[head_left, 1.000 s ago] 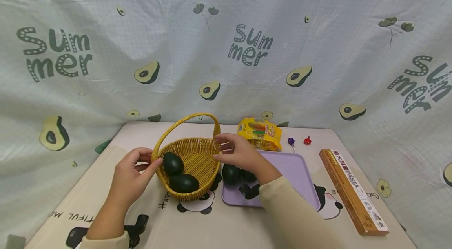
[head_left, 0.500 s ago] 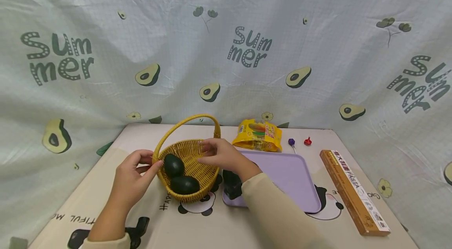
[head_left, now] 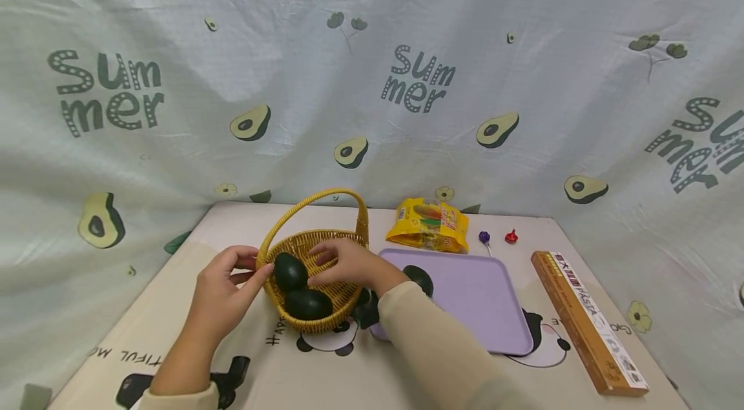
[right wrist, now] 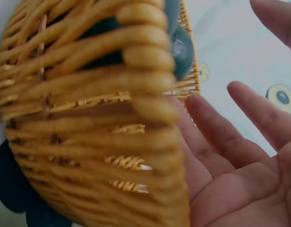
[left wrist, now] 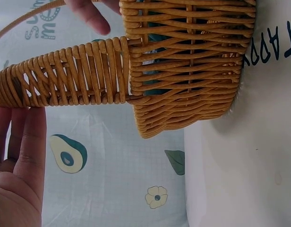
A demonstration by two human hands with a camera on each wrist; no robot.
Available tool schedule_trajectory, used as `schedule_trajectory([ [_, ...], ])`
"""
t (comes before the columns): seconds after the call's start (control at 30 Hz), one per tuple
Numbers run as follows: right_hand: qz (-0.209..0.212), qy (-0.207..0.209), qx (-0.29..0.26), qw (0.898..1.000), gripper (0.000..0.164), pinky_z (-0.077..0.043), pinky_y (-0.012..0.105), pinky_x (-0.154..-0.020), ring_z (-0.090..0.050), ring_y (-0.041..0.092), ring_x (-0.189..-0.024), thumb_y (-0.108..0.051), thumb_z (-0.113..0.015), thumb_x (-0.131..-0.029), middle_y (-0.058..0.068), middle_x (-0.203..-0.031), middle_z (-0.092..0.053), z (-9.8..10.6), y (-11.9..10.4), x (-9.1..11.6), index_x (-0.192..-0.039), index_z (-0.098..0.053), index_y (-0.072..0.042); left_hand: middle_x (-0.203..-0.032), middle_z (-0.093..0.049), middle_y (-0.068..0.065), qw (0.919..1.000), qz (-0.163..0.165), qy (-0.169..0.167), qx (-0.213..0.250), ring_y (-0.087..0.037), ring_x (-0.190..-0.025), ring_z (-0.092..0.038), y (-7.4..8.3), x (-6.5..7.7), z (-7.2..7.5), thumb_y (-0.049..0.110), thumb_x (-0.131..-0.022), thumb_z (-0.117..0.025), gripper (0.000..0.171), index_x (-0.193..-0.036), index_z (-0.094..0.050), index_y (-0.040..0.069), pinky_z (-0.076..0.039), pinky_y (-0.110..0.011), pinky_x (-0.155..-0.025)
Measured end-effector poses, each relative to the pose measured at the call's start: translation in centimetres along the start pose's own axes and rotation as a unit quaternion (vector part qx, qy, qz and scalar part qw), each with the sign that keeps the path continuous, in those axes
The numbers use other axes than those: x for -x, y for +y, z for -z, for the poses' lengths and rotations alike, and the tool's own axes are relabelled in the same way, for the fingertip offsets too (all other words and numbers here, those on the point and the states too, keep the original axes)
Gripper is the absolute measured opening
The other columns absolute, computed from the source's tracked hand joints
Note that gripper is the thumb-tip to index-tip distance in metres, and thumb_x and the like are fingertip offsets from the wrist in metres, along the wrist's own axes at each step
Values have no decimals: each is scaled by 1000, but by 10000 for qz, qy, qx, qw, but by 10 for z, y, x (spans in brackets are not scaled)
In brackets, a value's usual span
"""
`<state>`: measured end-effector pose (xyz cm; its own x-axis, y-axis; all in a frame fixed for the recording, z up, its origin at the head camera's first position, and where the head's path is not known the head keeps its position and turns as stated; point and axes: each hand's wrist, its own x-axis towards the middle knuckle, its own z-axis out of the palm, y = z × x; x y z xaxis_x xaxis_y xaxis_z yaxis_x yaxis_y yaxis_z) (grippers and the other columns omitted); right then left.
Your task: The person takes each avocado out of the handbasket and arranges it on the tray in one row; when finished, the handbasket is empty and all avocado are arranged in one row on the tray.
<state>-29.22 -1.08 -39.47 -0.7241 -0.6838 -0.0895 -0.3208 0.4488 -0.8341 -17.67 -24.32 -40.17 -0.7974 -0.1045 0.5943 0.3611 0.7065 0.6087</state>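
A yellow wicker basket (head_left: 343,313) with a tall arched handle stands left of the table's middle. Inside it lie two dark green avocados, one at the left wall (head_left: 289,272) and one at the front (head_left: 308,304). My left hand (head_left: 223,290) pinches the foot of the handle on the basket's left side; the left wrist view shows its fingers (left wrist: 32,137) against the woven handle. Over the basket's inside reaches my right hand (head_left: 345,263), fingertips close to the left avocado. In the right wrist view its fingers are spread, with nothing held.
Right of the basket is a lilac tray (head_left: 476,294) bearing a dark green avocado (head_left: 418,279), partly behind the right sleeve. Behind lies a yellow snack bag (head_left: 427,224). Farther right are a purple lollipop (head_left: 485,237), a red-wrapped candy (head_left: 511,236) and a long pasta box (head_left: 589,326).
My right hand has moved left from the basket's right rim to over its inside. The left hand stays on the handle. Both avocados in the basket keep their places.
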Motion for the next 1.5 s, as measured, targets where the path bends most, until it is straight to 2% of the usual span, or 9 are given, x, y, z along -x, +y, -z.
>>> schedule_trajectory([
  [0.17, -51, -219, 125, 9997, 61, -58, 37, -97, -65, 19, -117, -35, -88, -80, 4, -128, -69, -6, 0, -7, -133, -64, -18, -102, -68, -2, 10000, 8, 23, 49, -3, -92, -64, 1, 0, 0, 12, -89, -81, 28, -112, -65, 7, -54, -6, -78],
  [0.3, -189, -491, -75, 9986, 53, -61, 32, -87, -68, 16, -101, -29, -90, -78, 4, -120, -70, -10, -2, -10, -124, -65, -18, -103, -68, -4, 9999, -9, 68, 99, -2, -92, -63, 3, -1, 1, 11, -89, -81, 28, -112, -66, 6, -51, -3, -79],
  [0.43, -411, -773, -194, 9960, 51, -61, 34, -89, -66, 15, -99, -18, -91, -77, 5, -115, -69, -14, -3, -12, -119, -63, -19, -104, -68, -5, 9999, -20, 52, 143, -4, -92, -64, 3, -1, 0, 11, -89, -81, 28, -112, -66, 6, -51, -3, -79],
  [0.57, -552, -949, -79, 9939, 51, -60, 38, -92, -65, 17, -102, -10, -90, -76, 4, -113, -69, -17, -2, -15, -118, -63, -20, -103, -68, -4, 9999, -73, 44, 120, -10, -92, -66, 1, -2, 0, 10, -89, -81, 28, -112, -66, 6, -62, -21, -79],
  [0.67, -581, -1019, -9, 9931, 48, -60, 38, -89, -65, 18, -100, -10, -90, -77, 4, -110, -69, -18, -3, -17, -116, -64, -20, -102, -69, -4, 9999, -99, 48, 69, -13, -92, -67, 1, -2, 0, 10, -89, -81, 28, -112, -66, 6, -64, -33, -79],
  [0.93, -650, -1027, 60, 9926, 38, -59, 34, -86, -64, 18, -95, -17, -88, -80, 2, -104, -69, -21, -4, -23, -113, -69, -20, -101, -68, -3, 9999, -30, 32, 121, -7, -92, -65, -1, -2, 0, 9, -89, -81, 27, -111, -66, 6, -53, -6, -79],
  [1.13, -909, -1007, -335, 9902, 34, -63, 41, -85, -66, 20, -101, -17, -87, -83, 4, -122, -64, -21, -2, -25, -114, -73, -21, -101, -68, -3, 9997, -90, 73, 191, -5, -91, -65, -2, -2, -2, 7, -88, -81, 28, -111, -66, 6, -53, -5, -78],
  [1.3, -1015, -1131, -236, 9881, 31, -64, 44, -81, -65, 25, -105, -18, -83, -87, 8, -139, -54, -18, -6, -27, -116, -73, -25, -101, -68, -3, 9998, -82, 74, 169, -6, -91, -65, -2, -2, -3, 7, -88, -82, 28, -110, -65, 6, -53, -5, -78],
  [1.5, -1066, -1230, -22, 9867, 28, -65, 43, -76, -64, 25, -104, -19, -82, -87, 6, -139, -54, -13, -13, -33, -113, -75, -28, -100, -68, -3, 9998, -16, 78, 163, -4, -90, -64, -2, -3, -1, 7, -88, -81, 27, -110, -65, 6, -54, -6, -78],
])
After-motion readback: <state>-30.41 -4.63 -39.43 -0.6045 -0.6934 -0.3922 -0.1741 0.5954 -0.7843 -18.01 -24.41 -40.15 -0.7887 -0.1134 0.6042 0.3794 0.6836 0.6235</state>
